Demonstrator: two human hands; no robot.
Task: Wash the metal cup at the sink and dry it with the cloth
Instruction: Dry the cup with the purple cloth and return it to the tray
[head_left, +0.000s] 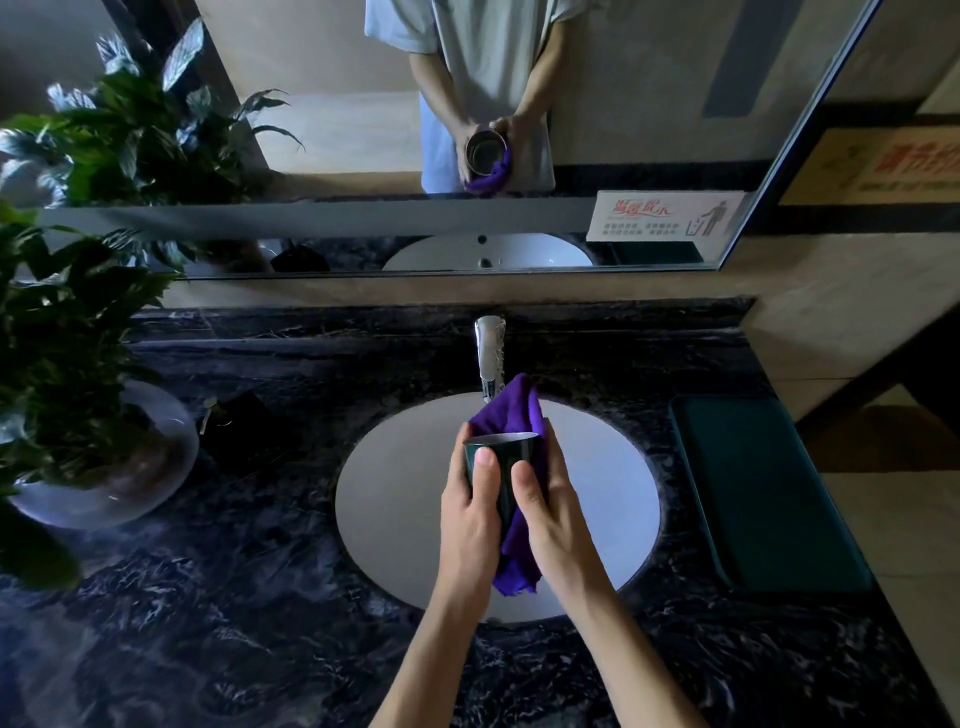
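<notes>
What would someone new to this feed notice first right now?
Dead centre, over the white sink basin, the left hand and right hand hold a dark metal cup wrapped at its right side and back in a bright purple cloth. Just behind stands the chrome tap, with no water visibly running. The mirror above repeats the hands, cup and cloth.

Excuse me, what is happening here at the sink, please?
A person stands at a round white sink set in a dark marble counter and holds a dark metal cup above the basin. The left hand grips the cup with the thumb on its side. The right hand presses a purple cloth against the cup's right side, so this looks like drying. No water shows at the tap. A potted plant stands on the left, a dark green mat lies on the right.
</notes>
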